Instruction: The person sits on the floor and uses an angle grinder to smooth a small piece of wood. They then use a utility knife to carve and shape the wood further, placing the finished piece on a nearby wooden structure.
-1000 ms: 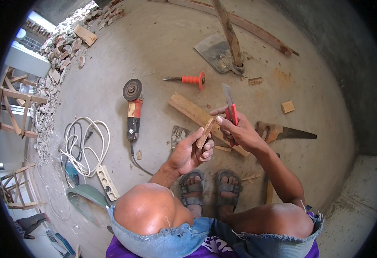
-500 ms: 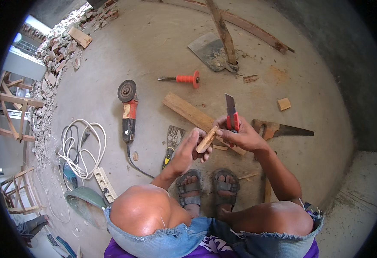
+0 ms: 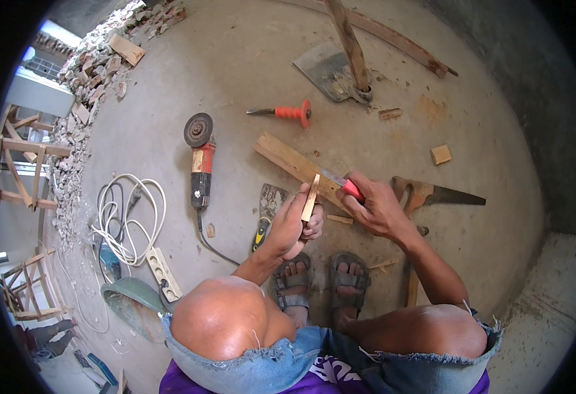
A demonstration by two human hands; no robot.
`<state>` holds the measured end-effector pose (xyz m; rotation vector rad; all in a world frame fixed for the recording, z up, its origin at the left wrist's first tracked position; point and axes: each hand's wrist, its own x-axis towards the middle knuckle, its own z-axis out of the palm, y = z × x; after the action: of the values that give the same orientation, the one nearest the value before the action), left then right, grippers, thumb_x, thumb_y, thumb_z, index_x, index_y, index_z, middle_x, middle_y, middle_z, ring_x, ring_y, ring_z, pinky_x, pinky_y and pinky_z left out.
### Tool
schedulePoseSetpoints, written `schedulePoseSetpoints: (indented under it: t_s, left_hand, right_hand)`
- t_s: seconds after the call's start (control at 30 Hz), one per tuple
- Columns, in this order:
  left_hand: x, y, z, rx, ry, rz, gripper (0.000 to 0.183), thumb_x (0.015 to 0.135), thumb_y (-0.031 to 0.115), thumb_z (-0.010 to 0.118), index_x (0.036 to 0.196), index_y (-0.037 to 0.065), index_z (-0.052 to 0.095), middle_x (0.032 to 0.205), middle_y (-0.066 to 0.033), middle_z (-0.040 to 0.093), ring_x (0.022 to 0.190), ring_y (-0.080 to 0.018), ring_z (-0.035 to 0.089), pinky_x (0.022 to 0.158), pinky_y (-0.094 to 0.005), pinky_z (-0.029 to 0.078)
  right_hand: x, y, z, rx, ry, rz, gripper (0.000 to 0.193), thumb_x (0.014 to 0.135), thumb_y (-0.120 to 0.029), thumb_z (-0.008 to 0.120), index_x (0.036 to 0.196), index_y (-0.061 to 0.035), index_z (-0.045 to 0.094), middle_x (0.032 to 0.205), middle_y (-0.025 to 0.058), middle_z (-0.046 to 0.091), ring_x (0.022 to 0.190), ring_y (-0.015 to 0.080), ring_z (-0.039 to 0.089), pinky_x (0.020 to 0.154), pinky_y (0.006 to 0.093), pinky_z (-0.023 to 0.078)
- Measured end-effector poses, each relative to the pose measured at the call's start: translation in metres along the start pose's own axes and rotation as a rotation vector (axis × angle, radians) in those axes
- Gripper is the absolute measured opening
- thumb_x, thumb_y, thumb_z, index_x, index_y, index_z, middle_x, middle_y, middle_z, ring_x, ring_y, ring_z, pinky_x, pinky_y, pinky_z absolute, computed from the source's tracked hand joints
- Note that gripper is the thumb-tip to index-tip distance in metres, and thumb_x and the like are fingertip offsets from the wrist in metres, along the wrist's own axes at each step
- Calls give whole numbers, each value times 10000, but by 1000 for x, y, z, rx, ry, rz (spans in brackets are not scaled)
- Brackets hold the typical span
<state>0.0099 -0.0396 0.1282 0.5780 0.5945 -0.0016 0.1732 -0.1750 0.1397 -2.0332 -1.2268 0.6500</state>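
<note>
I squat over a concrete floor. My left hand (image 3: 296, 223) grips a short, thin piece of wood (image 3: 310, 197) and holds it upright. My right hand (image 3: 376, 207) holds a knife with a red handle (image 3: 351, 190); its blade (image 3: 330, 176) points left and touches the top of the wood piece. A longer wooden plank (image 3: 291, 161) lies on the floor just beyond both hands. My sandalled feet (image 3: 320, 279) are below them.
On the floor lie an angle grinder (image 3: 199, 161) with its cord, a red-handled chisel (image 3: 281, 113), a handsaw (image 3: 435, 194), a shovel (image 3: 337, 65), a scraper (image 3: 268, 210), small wood blocks (image 3: 440, 154), a coiled white cable with a power strip (image 3: 163, 272), and brick rubble (image 3: 81, 98) at left.
The knife has swung down from pointing upward to lying across the top of the wood piece. My left hand has turned the wood more upright.
</note>
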Motion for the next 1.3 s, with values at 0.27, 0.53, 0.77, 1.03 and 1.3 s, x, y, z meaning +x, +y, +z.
schedulePoseSetpoints:
  t_s: [0.27,0.53,0.77,1.03,1.3]
  left_hand:
    - [2,-4,2,30,66,14,389,1055,482,417,976,119,530,602,32,420,484,-62,362,455,-219,276]
    - [-1,-9,1,48,113,50,401,1056,479,418,969,106,536,577,18,435,467,-67,385,453,-226,299]
    - [5,-14,17,40,59,85,361,1071,430,396,956,106,504,581,19,409,459,-80,355,460,-237,281]
    - [-2,-12,-7,-147,-8,51,385,1043,500,421,989,138,538,698,9,514,553,-83,484,479,-239,355]
    - [26,5,-32,311,-123,368,350,1044,439,447,1125,99,458,849,-67,644,705,-169,669,563,-311,561]
  right_hand:
    - [0,-9,6,-180,10,-183,400,917,-458,627,851,-70,552,678,170,590,671,391,618,598,492,465]
    - [1,-6,10,-302,28,-240,410,898,-485,632,810,-92,561,673,131,598,647,355,632,557,470,467]
    - [4,22,3,-243,85,-142,409,904,-486,627,831,-85,598,694,141,608,661,358,631,577,455,478]
    - [8,85,-29,-247,401,66,383,978,-358,567,1255,-100,623,1170,171,655,1051,285,633,955,393,475]
    - [10,106,-7,311,-58,252,462,995,-459,530,1108,-16,595,859,89,531,715,218,487,630,357,431]
